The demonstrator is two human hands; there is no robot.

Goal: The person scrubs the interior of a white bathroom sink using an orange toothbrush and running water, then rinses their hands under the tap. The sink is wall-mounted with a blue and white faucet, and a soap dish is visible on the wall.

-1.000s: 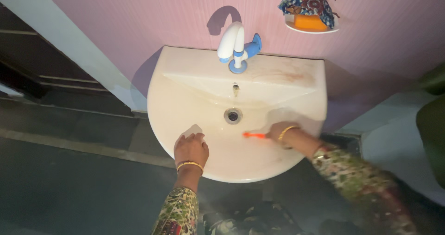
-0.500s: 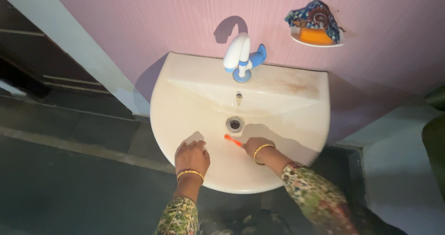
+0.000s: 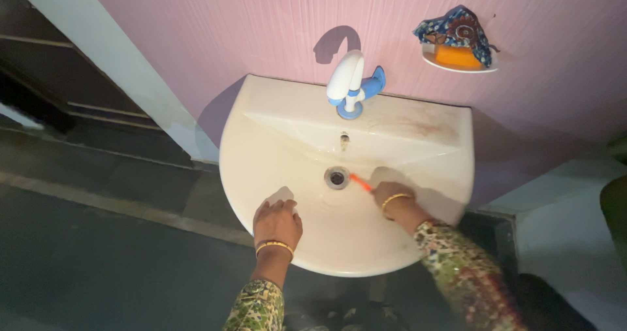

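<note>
Right hand [image 3: 390,194] grips orange plastic brush [image 3: 359,181], bristle end beside round metal drain [image 3: 337,177] of cream ceramic washbasin [image 3: 261,148]. Left hand [image 3: 277,220] rests flat, fingers spread, on front rim. Step judged: scrubbing bowl near drain.

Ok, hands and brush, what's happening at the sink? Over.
Left hand flat on washbasin rim. Right hand gripping orange brush, tip beside drain. Nothing in the way.

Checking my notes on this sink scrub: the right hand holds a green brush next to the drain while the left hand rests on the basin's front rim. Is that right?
Not quite: the brush is orange, not green, as the head view shows. The right hand does hold it next to the drain, and the left hand rests on the basin's front rim.
</note>
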